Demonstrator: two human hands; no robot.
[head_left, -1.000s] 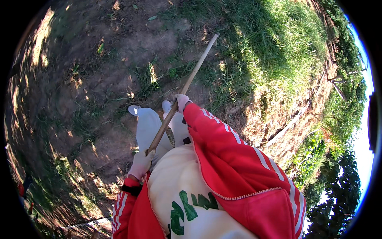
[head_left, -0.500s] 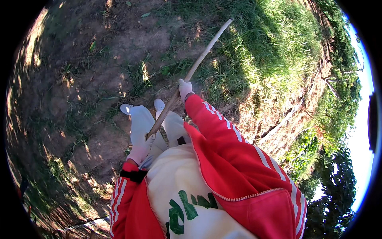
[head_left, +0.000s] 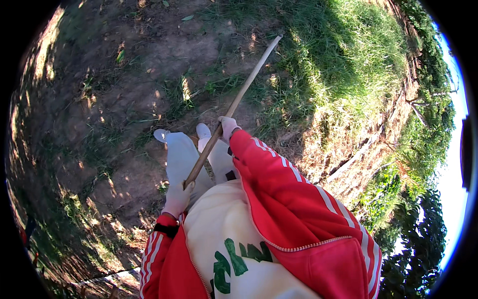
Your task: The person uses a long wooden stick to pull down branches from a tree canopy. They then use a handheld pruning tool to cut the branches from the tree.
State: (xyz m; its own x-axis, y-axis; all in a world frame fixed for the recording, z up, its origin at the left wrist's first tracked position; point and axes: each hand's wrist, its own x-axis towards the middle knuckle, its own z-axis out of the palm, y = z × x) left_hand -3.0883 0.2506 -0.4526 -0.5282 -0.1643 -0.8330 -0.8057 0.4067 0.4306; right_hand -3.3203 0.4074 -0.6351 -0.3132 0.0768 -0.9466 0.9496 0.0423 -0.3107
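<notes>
A long wooden pole (head_left: 244,88) slants from my waist out toward the grass at the upper right. My left hand (head_left: 178,198), in a pale glove, is closed around its near end beside my thigh. Farther up the shaft, my right hand (head_left: 228,126), gloved too, grips it in front of my shins. The pole's far tip reaches the border between bare soil and grass; whether a tool head is fixed there I cannot tell. My trousers and pale shoes show beneath the shaft.
Brown soil (head_left: 134,79) with scattered weeds and leaves spreads ahead and to the left. Thick green grass (head_left: 348,55) grows at the upper right. Along the right lie a pale branch-like strip (head_left: 356,155) and leafy bushes (head_left: 411,239).
Both hands have drawn back toward my body, the right one more clearly. The pole's far tip has come nearer and slightly to the left.
</notes>
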